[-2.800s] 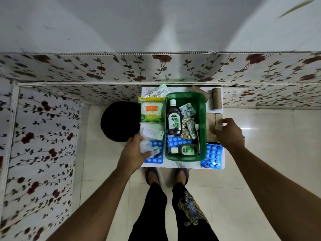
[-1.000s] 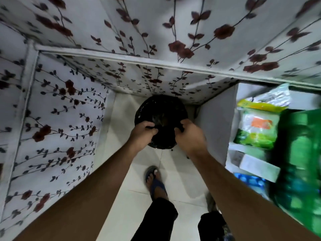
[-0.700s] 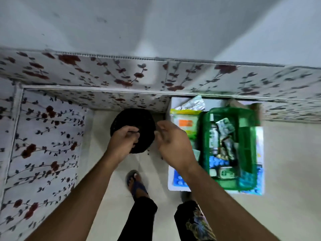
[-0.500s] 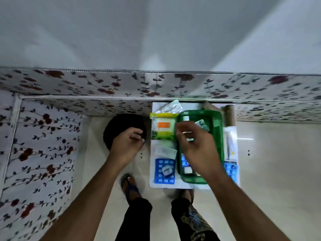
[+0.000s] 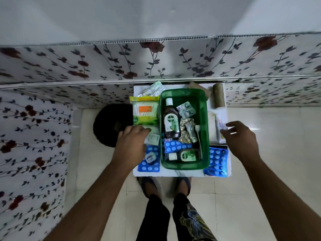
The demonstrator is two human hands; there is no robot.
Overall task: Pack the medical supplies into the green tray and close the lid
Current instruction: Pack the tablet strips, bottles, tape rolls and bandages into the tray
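Observation:
The green tray (image 5: 205, 119) sits on a small white table (image 5: 182, 173) and holds a large Dettol bottle (image 5: 171, 121), a small Dettol bottle (image 5: 184, 156), foil pill strips (image 5: 186, 110) and a blue blister pack (image 5: 177, 146). My left hand (image 5: 131, 145) hovers over the table's left side above a white box (image 5: 152, 139) and a blue blister sheet (image 5: 149, 164), fingers apart, holding nothing. My right hand (image 5: 240, 138) is spread open at the table's right edge near a white tube (image 5: 219, 123). A green and yellow packet (image 5: 145, 113) lies left of the tray.
A black round bin (image 5: 111, 124) stands on the floor left of the table. A brown roll (image 5: 218, 98) and another blue blister sheet (image 5: 217, 161) lie right of the tray. Floral panels wall in the back and left. My feet are under the table's front edge.
Both hands left the black bin and came back over the table. The right hand crossed the tray to the table's right side; the left moved above the white box.

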